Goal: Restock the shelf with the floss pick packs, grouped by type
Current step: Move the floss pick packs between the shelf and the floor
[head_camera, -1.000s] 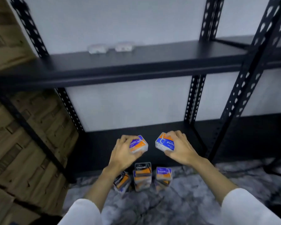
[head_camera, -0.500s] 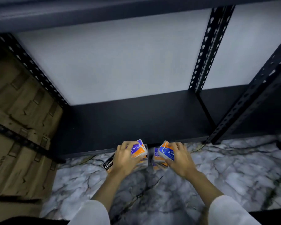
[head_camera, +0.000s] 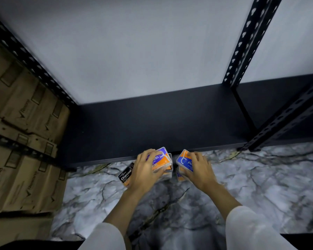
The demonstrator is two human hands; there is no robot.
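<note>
My left hand [head_camera: 143, 170] grips a purple-and-orange floss pick pack [head_camera: 161, 157] from above, just in front of the black bottom shelf [head_camera: 152, 123]. My right hand [head_camera: 199, 168] grips a blue-and-orange pack [head_camera: 183, 159] a little to the right. Under my left hand, a black "Charcoal" pack [head_camera: 126, 174] lies on the marble floor [head_camera: 260, 177]. More orange packs [head_camera: 179, 175] sit beneath and between my hands, mostly hidden.
Black perforated uprights [head_camera: 242, 51] stand at the back right, front right and back left of the shelf bay. Stacked cardboard boxes [head_camera: 22, 141] fill the left side. A white wall [head_camera: 143, 51] backs the shelf.
My view has tilted down from the upper shelf to the bottom shelf and floor. Both hands, still holding their packs, have come down onto the packs lying on the floor.
</note>
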